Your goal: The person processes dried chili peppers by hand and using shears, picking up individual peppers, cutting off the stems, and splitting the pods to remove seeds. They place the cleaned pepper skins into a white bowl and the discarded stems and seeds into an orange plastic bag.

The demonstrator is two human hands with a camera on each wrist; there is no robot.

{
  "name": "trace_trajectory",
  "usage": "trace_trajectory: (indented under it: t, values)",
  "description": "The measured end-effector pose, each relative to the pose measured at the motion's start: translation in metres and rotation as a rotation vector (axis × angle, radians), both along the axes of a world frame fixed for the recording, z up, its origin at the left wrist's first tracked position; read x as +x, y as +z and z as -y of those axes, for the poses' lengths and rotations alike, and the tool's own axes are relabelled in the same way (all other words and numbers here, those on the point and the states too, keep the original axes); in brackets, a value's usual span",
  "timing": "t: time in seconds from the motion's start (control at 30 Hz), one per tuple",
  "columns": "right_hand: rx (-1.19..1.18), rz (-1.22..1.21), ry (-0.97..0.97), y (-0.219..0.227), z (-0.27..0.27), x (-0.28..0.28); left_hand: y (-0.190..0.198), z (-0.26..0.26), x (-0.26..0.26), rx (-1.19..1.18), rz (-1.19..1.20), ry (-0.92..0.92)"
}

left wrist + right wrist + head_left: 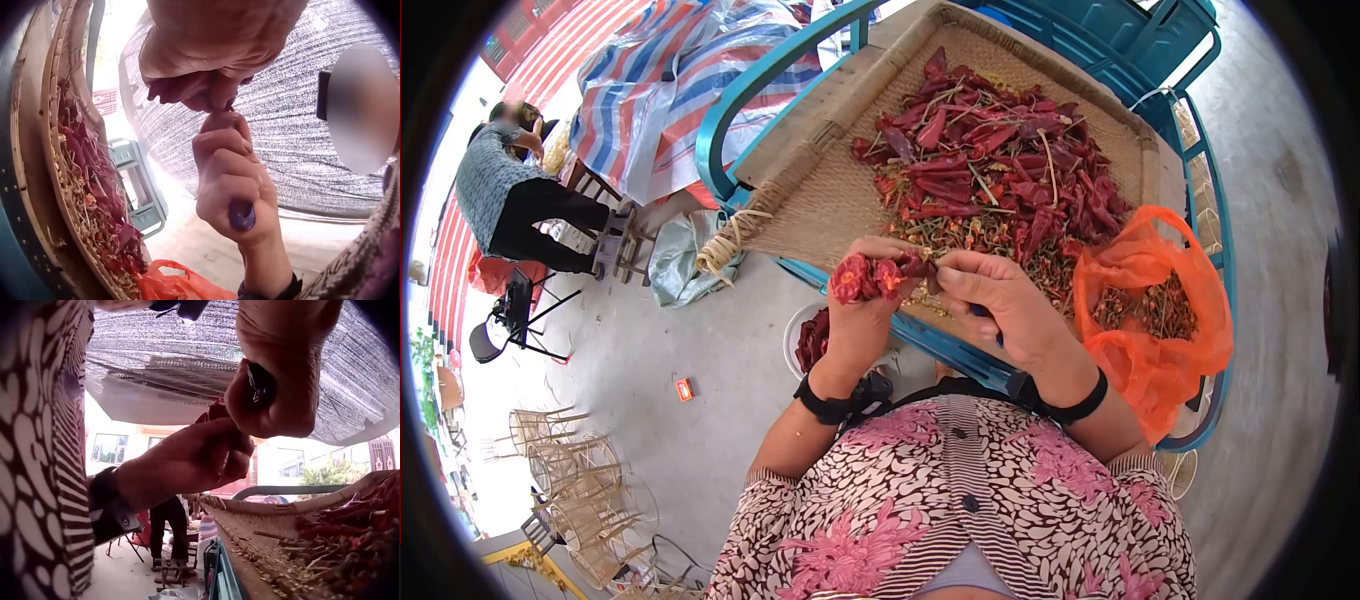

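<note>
My left hand (pixel 862 325) grips a small bunch of dried red chili peppers (pixel 866 278), cut or open ends facing up. Against the end of one dark chili my right hand (pixel 1012 308) pinches with thumb and forefinger. Its other fingers curl round a small tool with a blue-purple handle (pixel 242 214); the working end is hidden. Both hands meet over the near edge of a woven tray (pixel 820 190). On that tray lies a heap of dried red chilies (pixel 1000 160), with loose stems and bits (pixel 960 238) along its near side.
An orange mesh bag (pixel 1115 360) holding stems lies at the tray's right. Below my left hand stands a white bucket (pixel 788 345) with red chilies. The tray rests on a teal metal cart (pixel 718 130). Another person (pixel 520 190) bends over at the far left, near bamboo frames (pixel 575 470).
</note>
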State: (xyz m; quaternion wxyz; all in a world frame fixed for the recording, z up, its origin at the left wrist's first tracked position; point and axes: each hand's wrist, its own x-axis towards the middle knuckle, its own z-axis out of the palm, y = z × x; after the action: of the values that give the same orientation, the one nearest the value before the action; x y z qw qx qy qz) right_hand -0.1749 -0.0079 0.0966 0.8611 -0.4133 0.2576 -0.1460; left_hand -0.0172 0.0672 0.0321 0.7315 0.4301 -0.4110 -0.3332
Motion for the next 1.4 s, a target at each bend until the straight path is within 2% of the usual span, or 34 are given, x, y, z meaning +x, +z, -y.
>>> trace_trajectory:
  t: [0.03,0.1,0.17,0.23,0.33,0.43,0.63,0.73,0.77,0.87,0.93,1.0,1.03,1.13,1.23,1.33,1.4]
  values:
    - [0.187,0.114,0.018,-0.006,0.0,-0.001,-0.001,-0.001,0.003,0.022,-0.018,-0.014]
    - [0.101,0.066,-0.008,-0.011,-0.003,-0.001,-0.002,-0.002,0.006,0.048,-0.08,-0.057]
    - [-0.327,-0.113,-0.065,-0.01,-0.009,0.004,-0.004,-0.005,0.011,0.073,-0.06,-0.079]
    - [-1.101,-0.417,-0.148,-0.003,-0.015,0.009,-0.007,-0.006,0.018,0.095,0.047,-0.079]
    - [-1.444,-0.53,-0.162,0.006,-0.019,0.006,-0.008,-0.007,0.024,0.193,0.002,-0.174]
    - [-1.281,-0.614,-0.034,0.022,-0.019,-0.001,-0.012,-0.003,0.02,0.056,0.078,-0.168]
    - [-1.419,-0.678,-0.049,0.019,-0.005,-0.019,-0.006,0.008,0.005,0.068,0.257,-0.092]
    - [-1.308,-0.588,-0.072,0.03,0.003,-0.038,-0.008,0.015,-0.003,0.116,0.226,-0.076]
    - [-1.394,-0.578,-0.136,0.025,0.008,-0.042,-0.008,0.016,-0.006,0.146,0.208,-0.106]
    - [-1.278,-0.559,-0.009,0.022,0.022,-0.051,-0.005,0.022,-0.018,0.248,0.119,-0.181]
    - [-1.368,-0.517,-0.073,0.012,0.026,-0.057,0.0,0.025,-0.027,0.34,0.033,-0.21]
    - [-1.416,-0.508,-0.125,0.007,0.028,-0.063,-0.003,0.031,-0.035,0.288,0.093,-0.219]
    - [-1.416,-0.523,-0.118,0.007,0.03,-0.066,-0.003,0.034,-0.04,0.263,0.125,-0.227]
    - [-1.438,-0.54,-0.11,0.004,0.035,-0.078,0.007,0.037,-0.052,0.383,0.075,-0.277]
    - [-1.477,-0.503,-0.102,-0.005,0.039,-0.092,-0.002,0.044,-0.06,0.213,0.219,-0.281]
    - [-1.469,-0.477,-0.093,-0.005,0.048,-0.104,-0.001,0.048,-0.07,0.169,0.227,-0.25]
    - [-1.491,-0.451,-0.094,-0.006,0.051,-0.109,-0.006,0.048,-0.073,0.228,0.224,-0.254]
